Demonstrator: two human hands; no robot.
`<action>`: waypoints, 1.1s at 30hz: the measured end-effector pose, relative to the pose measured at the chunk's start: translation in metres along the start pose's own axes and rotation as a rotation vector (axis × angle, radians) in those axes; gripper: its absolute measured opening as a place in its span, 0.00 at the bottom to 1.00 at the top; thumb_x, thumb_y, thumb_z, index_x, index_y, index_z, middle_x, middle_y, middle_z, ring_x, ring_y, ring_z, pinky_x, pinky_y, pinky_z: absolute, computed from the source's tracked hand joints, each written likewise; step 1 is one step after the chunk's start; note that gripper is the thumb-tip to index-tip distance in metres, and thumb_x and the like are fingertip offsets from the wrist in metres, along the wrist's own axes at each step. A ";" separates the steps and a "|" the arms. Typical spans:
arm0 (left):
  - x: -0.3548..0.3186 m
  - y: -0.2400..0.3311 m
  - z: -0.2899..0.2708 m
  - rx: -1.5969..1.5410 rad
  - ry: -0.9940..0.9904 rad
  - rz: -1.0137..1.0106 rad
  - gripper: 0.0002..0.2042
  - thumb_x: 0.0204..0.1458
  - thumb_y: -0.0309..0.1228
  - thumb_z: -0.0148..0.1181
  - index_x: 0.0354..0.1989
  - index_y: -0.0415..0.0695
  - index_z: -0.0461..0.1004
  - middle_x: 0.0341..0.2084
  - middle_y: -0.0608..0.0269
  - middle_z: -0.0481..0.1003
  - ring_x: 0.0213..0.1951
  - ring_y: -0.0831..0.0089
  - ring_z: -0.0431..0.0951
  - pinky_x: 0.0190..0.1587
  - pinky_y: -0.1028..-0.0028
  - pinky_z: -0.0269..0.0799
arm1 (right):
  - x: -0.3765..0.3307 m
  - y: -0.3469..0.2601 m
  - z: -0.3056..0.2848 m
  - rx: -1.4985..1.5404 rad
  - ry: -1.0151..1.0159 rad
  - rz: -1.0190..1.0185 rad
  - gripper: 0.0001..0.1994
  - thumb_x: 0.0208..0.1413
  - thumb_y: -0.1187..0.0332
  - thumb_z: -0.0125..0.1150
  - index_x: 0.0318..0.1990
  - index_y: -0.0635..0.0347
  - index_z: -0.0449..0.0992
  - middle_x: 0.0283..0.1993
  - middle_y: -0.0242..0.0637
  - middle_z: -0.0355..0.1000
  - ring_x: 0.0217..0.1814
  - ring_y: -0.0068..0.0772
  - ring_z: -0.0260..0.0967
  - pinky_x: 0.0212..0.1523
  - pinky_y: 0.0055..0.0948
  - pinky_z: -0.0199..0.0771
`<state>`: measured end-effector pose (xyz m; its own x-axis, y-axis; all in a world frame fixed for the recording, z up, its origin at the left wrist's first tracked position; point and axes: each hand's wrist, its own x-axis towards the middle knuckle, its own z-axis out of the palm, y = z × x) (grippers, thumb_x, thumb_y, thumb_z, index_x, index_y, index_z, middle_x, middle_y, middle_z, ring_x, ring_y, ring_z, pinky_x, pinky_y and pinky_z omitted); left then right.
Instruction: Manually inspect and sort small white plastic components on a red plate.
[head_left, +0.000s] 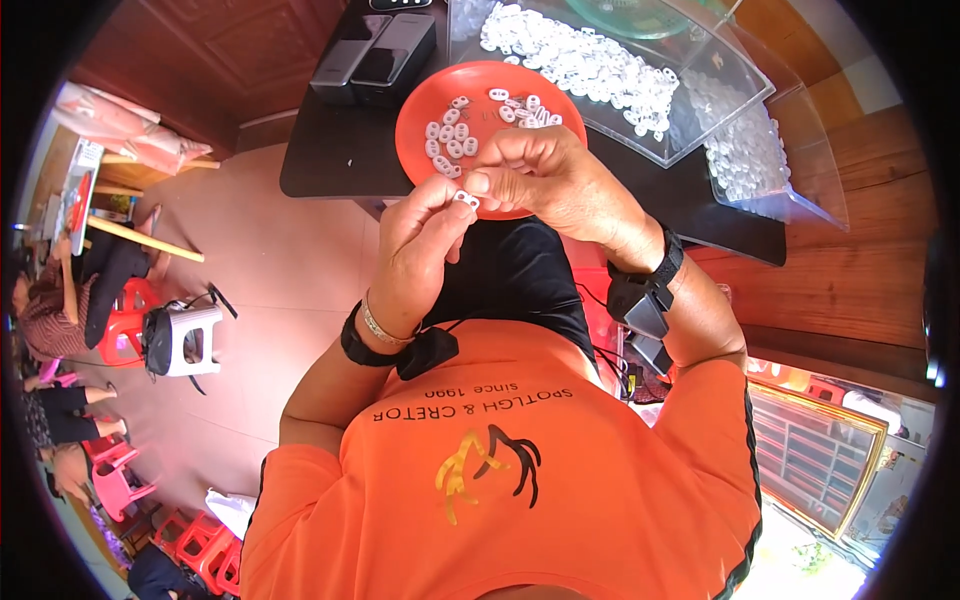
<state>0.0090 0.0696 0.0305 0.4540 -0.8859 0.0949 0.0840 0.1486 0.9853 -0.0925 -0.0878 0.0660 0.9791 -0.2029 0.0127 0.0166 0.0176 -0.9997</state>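
My left hand (420,245) and my right hand (545,175) meet in front of my chest, both pinching one small white plastic piece (466,199) between thumbs and fingertips. Just beyond the hands an orange plate (420,110) rests on a black table (330,160) and holds several similar white pieces (452,135). A black band with a small device sits on each wrist.
A clear plastic bin (700,100) full of white pieces stands at the table's far right, with a clear bag of more pieces (745,155) beside it. A black case (375,55) lies at the table's far left. Red and grey stools (185,335) and seated people are at the left.
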 end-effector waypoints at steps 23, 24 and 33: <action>-0.007 -0.007 -0.017 -0.066 0.063 -0.058 0.10 0.53 0.30 0.49 0.22 0.40 0.67 0.13 0.72 0.62 0.15 0.86 0.59 0.18 0.82 0.50 | 0.029 -0.009 -0.027 -0.716 0.130 -0.168 0.10 0.55 0.64 0.59 0.39 0.59 0.79 0.33 0.36 0.78 0.31 0.30 0.75 0.36 0.30 0.74; -0.007 -0.006 -0.019 -0.113 0.062 -0.100 0.10 0.53 0.31 0.49 0.23 0.40 0.68 0.13 0.72 0.62 0.15 0.86 0.59 0.18 0.82 0.50 | 0.039 -0.001 -0.039 -0.848 0.178 -0.165 0.10 0.55 0.65 0.60 0.40 0.61 0.79 0.31 0.36 0.77 0.30 0.26 0.73 0.34 0.27 0.73; -0.015 -0.012 -0.037 -0.200 0.125 -0.178 0.09 0.53 0.32 0.51 0.24 0.42 0.69 0.13 0.73 0.63 0.14 0.86 0.60 0.17 0.84 0.49 | 0.068 0.010 -0.043 -1.116 0.047 -0.061 0.09 0.50 0.68 0.61 0.38 0.62 0.79 0.30 0.39 0.77 0.31 0.33 0.75 0.35 0.28 0.73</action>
<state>0.0334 0.0974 0.0118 0.5213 -0.8466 -0.1070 0.3391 0.0905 0.9364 -0.0343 -0.1436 0.0563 0.9738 -0.2109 0.0851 -0.1502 -0.8775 -0.4555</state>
